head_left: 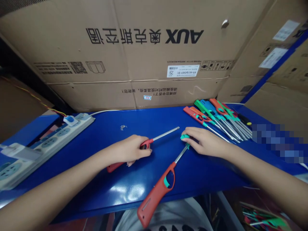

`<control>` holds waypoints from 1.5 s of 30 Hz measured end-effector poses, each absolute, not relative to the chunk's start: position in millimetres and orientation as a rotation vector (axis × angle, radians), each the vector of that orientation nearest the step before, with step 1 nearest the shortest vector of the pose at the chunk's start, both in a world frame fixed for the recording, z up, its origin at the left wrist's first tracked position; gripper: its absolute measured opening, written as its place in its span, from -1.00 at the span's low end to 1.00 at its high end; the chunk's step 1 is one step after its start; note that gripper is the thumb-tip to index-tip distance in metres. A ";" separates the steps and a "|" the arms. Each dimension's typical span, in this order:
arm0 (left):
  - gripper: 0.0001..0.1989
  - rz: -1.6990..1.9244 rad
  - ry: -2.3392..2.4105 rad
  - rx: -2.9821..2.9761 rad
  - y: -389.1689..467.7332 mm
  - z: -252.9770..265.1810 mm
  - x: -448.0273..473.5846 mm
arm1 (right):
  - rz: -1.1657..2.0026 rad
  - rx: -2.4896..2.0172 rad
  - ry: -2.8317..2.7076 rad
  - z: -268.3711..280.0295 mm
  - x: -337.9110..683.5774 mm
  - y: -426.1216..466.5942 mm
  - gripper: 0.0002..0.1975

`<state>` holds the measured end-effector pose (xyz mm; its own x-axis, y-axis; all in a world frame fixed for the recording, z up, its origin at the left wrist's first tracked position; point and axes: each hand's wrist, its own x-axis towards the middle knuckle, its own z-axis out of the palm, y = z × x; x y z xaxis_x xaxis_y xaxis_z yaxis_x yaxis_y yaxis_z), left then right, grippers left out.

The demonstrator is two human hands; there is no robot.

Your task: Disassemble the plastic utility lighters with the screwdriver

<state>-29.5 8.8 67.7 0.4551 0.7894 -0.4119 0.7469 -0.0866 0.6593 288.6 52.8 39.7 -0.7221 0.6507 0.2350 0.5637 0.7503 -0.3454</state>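
Hands on two red lighters at the blue table

Left hand (130, 150) lies closed over the handle of a red long-necked lighter (154, 141), which rests flat on the blue table (101, 179); its steel rod points up and to the right, clear of the fingers. Right hand (204, 141) presses its fingertips on a teal cap (184, 137) at the tip of a second red lighter (156, 195) (the grip is a light pinch with the palm down, not a full wrap). That lighter runs diagonally toward the near table edge, its handle overhanging it. A pile of lighters (218, 118) in red, teal and blue lies just beyond the right hand. A white power strip (43, 144) sits at the far left, and large cardboard boxes (144, 54) stand behind the table.
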 end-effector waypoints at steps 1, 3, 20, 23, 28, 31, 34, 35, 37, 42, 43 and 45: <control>-0.82 0.063 1.305 1.848 7.3 68.3 -28.9 | 0.428 -0.981 -2.540 38.6 289.3 55.6 -0.73; -0.83 0.072 1.305 1.870 4.8 69.2 -29.3 | 0.596 -1.085 -2.352 35.8 293.1 62.0 -0.73; -0.84 0.231 1.304 2.023 0.1 58.2 -19.4 | 1.291 -1.026 -1.876 41.8 280.9 75.6 -0.65; -0.86 0.257 1.313 2.006 1.6 57.9 -16.2 | 1.384 -0.975 -1.812 40.5 273.2 76.4 -0.62; -0.88 0.331 1.390 1.918 3.7 59.9 -11.0 | 1.364 -0.918 -1.658 43.6 266.1 84.4 -0.60; -0.89 0.356 1.392 1.878 3.6 59.1 -9.8 | 1.326 -0.928 -1.597 44.6 265.7 92.2 -0.58; -0.88 0.342 1.370 1.868 3.9 57.1 -7.9 | 1.376 -0.953 -1.635 40.9 261.6 96.1 -0.56; -0.88 0.335 1.365 1.863 4.2 56.4 -6.9 | 1.395 -0.961 -1.642 38.9 259.6 96.2 -0.55; -0.89 0.319 1.362 1.845 5.2 55.2 -4.4 | 1.417 -0.971 -1.637 34.6 256.3 95.5 -0.52; -0.90 0.279 1.321 1.742 7.9 53.2 2.7 | 1.427 -0.985 -1.626 31.8 259.8 93.3 -0.51; -0.90 0.269 1.309 1.724 8.5 52.8 3.8 | 1.435 -0.989 -1.638 32.9 262.5 93.2 -0.51; -0.91 0.251 1.289 1.710 9.6 52.2 5.3 | 1.449 -0.999 -1.668 36.0 268.4 93.4 -0.53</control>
